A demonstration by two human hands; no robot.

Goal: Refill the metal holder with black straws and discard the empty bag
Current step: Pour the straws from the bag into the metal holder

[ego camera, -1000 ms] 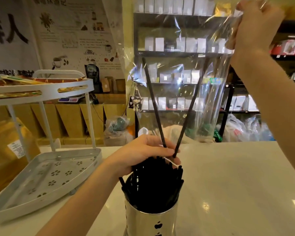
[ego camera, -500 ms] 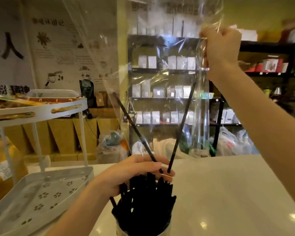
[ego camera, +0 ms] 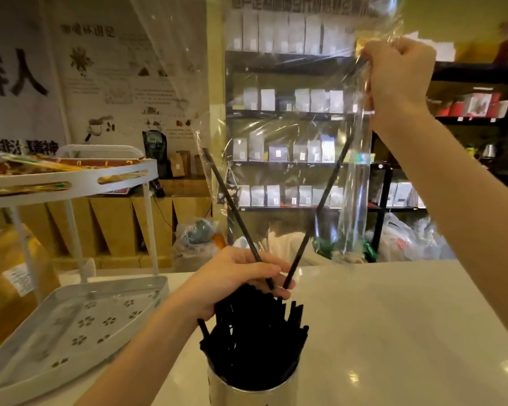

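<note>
Sitting far left on the bench (ego camera: 393, 317): white two-tier rack (ego camera: 71, 326), perforated lower tray, packets on the top tier. Left hand (ego camera: 235, 276) next, fingers (ego camera: 264, 271) curled round the tops of the black straws (ego camera: 255, 341), which are bunched upright in the metal holder (ego camera: 247, 391) at bottom centre. Two loose straws (ego camera: 320, 206) stick up from that grip in a V, still inside the clear bag (ego camera: 291, 136). Bag hangs mouth-down over the holder. Right hand (ego camera: 396, 77), upper right, fingers clenched on the bag's gathered top end. Shelves of white packets (ego camera: 288, 98) behind.
</note>
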